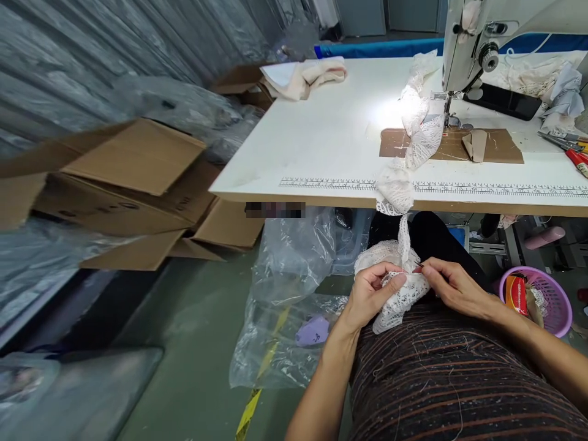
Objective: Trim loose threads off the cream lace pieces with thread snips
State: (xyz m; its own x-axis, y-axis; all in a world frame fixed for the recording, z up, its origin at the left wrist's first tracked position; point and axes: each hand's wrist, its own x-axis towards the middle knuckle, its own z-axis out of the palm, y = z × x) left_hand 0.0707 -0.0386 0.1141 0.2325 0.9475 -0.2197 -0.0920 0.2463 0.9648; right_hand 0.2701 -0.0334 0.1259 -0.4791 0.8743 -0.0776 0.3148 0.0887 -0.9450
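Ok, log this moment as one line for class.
left hand: pinching white lace; right hand: holding thin dark item at white lace; white lace: across table edge, near sewing machine

White lace (399, 303); dark brown-striped shirt (427, 373); purple basket (562, 307).

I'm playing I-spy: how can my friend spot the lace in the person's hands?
Start at the white table under the sewing machine. Follow its front edge to where the lace hangs down to the left hand and right hand. It's white and holey, unlike the black trousers behind it.
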